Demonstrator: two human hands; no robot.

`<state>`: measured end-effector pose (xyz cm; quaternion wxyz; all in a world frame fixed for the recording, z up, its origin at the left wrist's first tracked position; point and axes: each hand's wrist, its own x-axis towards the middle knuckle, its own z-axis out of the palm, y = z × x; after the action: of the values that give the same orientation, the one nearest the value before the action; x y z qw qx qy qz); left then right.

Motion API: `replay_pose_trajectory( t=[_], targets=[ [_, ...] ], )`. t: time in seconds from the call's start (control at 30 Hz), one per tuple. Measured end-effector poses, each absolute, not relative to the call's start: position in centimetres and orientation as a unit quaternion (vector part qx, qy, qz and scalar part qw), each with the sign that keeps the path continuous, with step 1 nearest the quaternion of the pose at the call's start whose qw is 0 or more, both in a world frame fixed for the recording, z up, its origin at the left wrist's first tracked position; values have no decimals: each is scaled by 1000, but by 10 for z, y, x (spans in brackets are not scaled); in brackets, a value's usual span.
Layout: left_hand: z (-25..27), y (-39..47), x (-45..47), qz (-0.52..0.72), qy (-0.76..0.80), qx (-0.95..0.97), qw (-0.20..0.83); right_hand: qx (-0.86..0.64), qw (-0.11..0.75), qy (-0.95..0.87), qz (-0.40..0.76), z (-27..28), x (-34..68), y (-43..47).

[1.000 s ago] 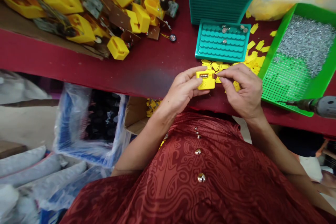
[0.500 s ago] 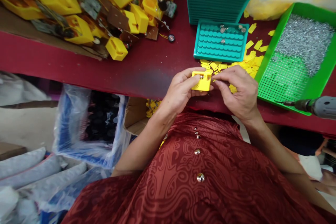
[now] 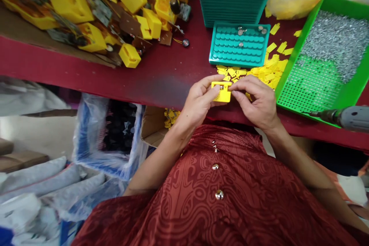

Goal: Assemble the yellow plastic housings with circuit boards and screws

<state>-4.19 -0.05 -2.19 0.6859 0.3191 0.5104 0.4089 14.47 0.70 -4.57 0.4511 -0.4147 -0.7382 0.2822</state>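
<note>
My left hand [image 3: 200, 98] is closed around a small yellow plastic housing [image 3: 224, 95], its thumb pressed near an opening where bits of metal show. At the housing's right edge, the fingertips of my right hand [image 3: 255, 98] are pinched together; whatever they hold is too small or hidden to make out. Just beyond both hands lie loose small yellow plastic pieces [image 3: 269, 73]. A teal tray [image 3: 238, 48] with rows of round pockets sits behind them, a few silvery button cells [image 3: 241, 45] on it.
On the right, a green basket [image 3: 309, 96] holds many screws [image 3: 336, 42], with a power screwdriver [image 3: 353, 118] over its near corner. Stacked teal trays [image 3: 230, 2] stand behind. Yellow housings with circuit boards [image 3: 72, 5] pile up at left. A plastic-lined blue crate [image 3: 108, 165] is below the table.
My right fingertips have come in against the housing's right edge, and the housing has tilted slightly. The whole view has shifted a little.
</note>
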Motion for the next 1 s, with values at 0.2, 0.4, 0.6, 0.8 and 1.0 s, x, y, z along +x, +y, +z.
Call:
replay_pose_trajectory(
  t=[0.2, 0.4, 0.6, 0.8, 1.0],
  targets=[
    [-12, -5, -39, 402, 515, 342, 675, -434, 457, -727, 274, -43, 150, 10],
    [-5, -12, -35, 380, 509, 335, 696, -436, 450, -738, 249, -40, 153, 8],
    [-2, -17, -30, 404, 508, 315, 692, -437, 449, -722, 293, -34, 157, 6],
    [-2, -20, -27, 431, 501, 302, 687, -400, 462, -745, 267, -33, 160, 8],
    [-9, -19, -26, 439, 491, 302, 689, -388, 450, -756, 274, -37, 164, 12]
  ],
)
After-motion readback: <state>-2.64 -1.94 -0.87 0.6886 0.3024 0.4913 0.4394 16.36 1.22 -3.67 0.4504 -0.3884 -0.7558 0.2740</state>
